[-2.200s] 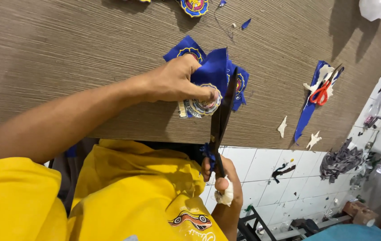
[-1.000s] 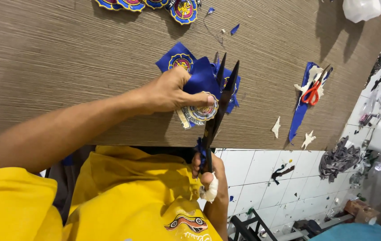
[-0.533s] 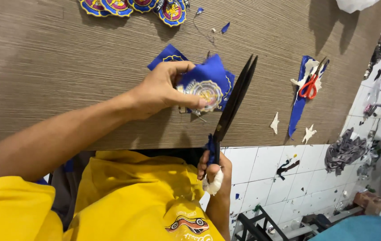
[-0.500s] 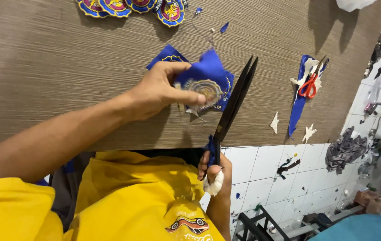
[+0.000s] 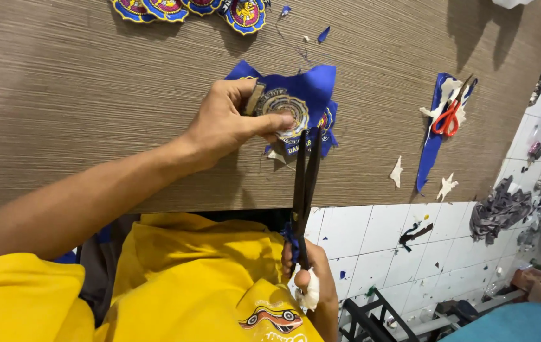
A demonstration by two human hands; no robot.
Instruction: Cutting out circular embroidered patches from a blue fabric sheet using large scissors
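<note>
Head view: the left hand (image 5: pixel 229 123) pinches a round embroidered patch (image 5: pixel 283 114) with its blue cloth surround (image 5: pixel 311 85), thumb on top, fingers curled under, holding it just above the brown table (image 5: pixel 93 95). Near of it, the right hand (image 5: pixel 308 278), one finger bandaged, closes around the handles of long dark scissors (image 5: pixel 305 174). Their blades run lengthwise from near to far, nearly closed, with tips at the patch's right edge, just beside the thumb. Red-handled scissors (image 5: pixel 448 114) lie well apart to the right.
</note>
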